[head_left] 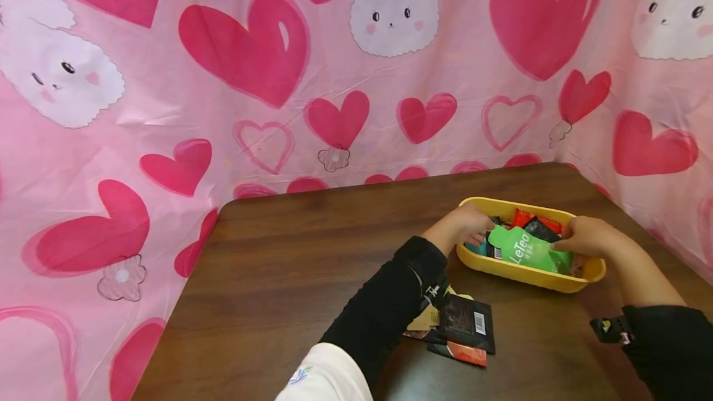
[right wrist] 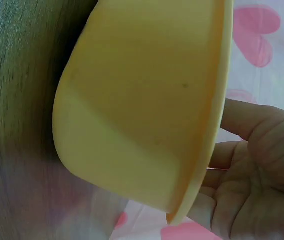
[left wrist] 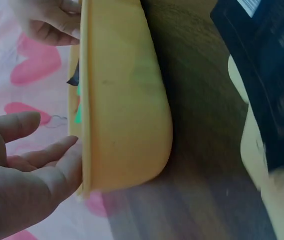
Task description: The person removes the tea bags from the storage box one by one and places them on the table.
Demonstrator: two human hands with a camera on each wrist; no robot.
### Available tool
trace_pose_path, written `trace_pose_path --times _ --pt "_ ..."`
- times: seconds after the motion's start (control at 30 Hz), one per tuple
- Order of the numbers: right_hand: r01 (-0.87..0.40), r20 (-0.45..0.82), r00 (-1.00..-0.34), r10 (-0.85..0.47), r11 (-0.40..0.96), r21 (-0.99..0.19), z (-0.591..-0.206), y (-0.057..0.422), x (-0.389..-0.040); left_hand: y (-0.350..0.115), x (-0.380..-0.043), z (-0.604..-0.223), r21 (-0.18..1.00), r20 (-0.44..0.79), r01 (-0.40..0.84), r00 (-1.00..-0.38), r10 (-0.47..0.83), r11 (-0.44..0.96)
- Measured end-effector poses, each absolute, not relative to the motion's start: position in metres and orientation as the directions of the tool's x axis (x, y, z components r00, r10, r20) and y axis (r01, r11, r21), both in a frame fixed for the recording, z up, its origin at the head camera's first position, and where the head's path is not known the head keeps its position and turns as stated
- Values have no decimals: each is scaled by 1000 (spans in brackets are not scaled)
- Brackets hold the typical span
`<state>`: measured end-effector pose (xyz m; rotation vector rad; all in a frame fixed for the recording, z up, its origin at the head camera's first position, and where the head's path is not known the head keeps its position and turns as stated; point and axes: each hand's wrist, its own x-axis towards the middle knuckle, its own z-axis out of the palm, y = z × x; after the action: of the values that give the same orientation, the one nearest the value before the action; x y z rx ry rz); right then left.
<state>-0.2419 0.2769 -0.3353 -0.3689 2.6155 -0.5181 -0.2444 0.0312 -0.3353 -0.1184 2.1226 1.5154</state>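
A yellow oblong basket (head_left: 515,271) holds several packets, with a green packet (head_left: 535,256) lettered "LeTeo" lying on top. My left hand (head_left: 470,223) is over the basket's left end, fingers reaching in beside the green packet. In the left wrist view its thumb and fingers are spread apart at the rim. At the opposite end, my right hand (head_left: 592,237) reaches over the rim, its thumb at the green packet's right edge. The right wrist view has the basket wall hiding those fingertips. A red packet (head_left: 523,218) and a black packet (head_left: 539,229) lie behind the green one.
In front of the basket, partly under my left forearm, lies a loose pile with a black packet (head_left: 465,322) on top and a red-and-black packet (head_left: 466,353) below. The brown wooden table (head_left: 289,265) meets a pink heart-patterned cloth (head_left: 340,73) at the back.
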Motion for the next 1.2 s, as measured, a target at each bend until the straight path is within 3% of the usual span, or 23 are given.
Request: trace_pose_path --times 0.33,0.6,0.73,1.0,1.2 --pt "-79 -403 -858 -320 856 -511 -344 266 -247 38 -251 -340 795 -458 -305 -869 187 525" --pt "-119 -333 -873 -356 818 -562 -332 265 -246 35 -255 -344 713 -423 -311 -905 32 628" --pt "-148 -236 -908 -346 792 -592 -320 262 -245 26 -252 -337 770 -361 -307 -933 -15 560" --pt "-238 -46 -939 -340 742 -627 -296 245 -226 -18 -232 -309 925 -240 -190 -963 119 329" --pt "-238 -31 -929 -368 660 -712 -303 222 -200 -60 -208 -314 955 -251 -203 -942 222 217"
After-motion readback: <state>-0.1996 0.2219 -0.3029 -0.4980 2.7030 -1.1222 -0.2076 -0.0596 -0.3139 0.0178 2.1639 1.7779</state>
